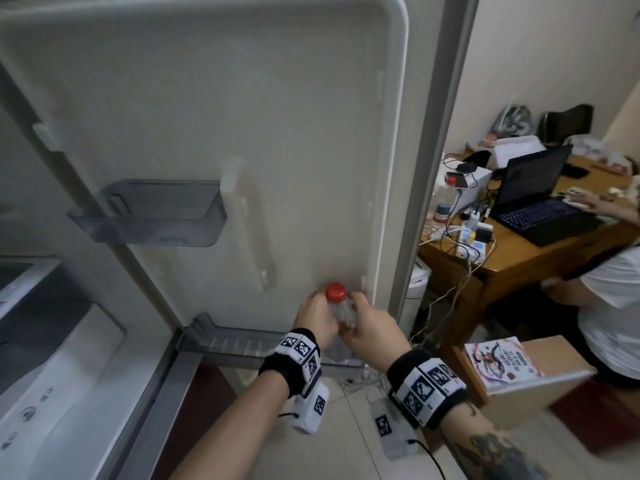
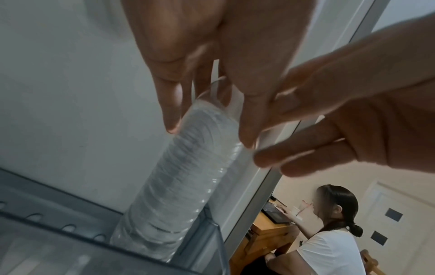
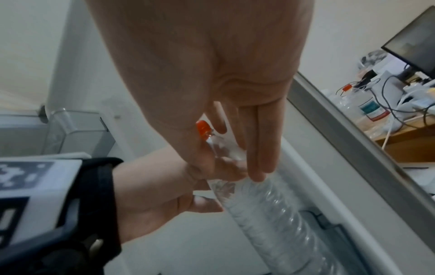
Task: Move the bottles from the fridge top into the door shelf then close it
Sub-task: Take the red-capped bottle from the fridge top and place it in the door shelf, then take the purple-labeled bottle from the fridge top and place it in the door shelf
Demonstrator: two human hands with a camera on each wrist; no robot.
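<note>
A clear plastic bottle (image 1: 341, 313) with a red cap (image 1: 335, 292) stands upright at the right end of the lower door shelf (image 1: 225, 344) of the open fridge door. My left hand (image 1: 320, 311) grips its upper part from the left, and my right hand (image 1: 360, 317) holds it from the right. In the left wrist view the ribbed bottle (image 2: 183, 176) has its base inside the grey shelf (image 2: 58, 232), with my left hand (image 2: 209, 134) pinching its shoulder. In the right wrist view my right hand (image 3: 233, 167) lays its fingers along the bottle (image 3: 270, 214), just below the cap (image 3: 203, 130).
A grey upper door bin (image 1: 156, 213) hangs further up the door. The fridge interior (image 1: 52, 341) is at the left. To the right stand a wooden table (image 1: 512, 268) with a laptop, cables and a labelled bottle (image 1: 445, 202), a seated person (image 1: 609, 306), and a book (image 1: 498, 362) on a wooden box.
</note>
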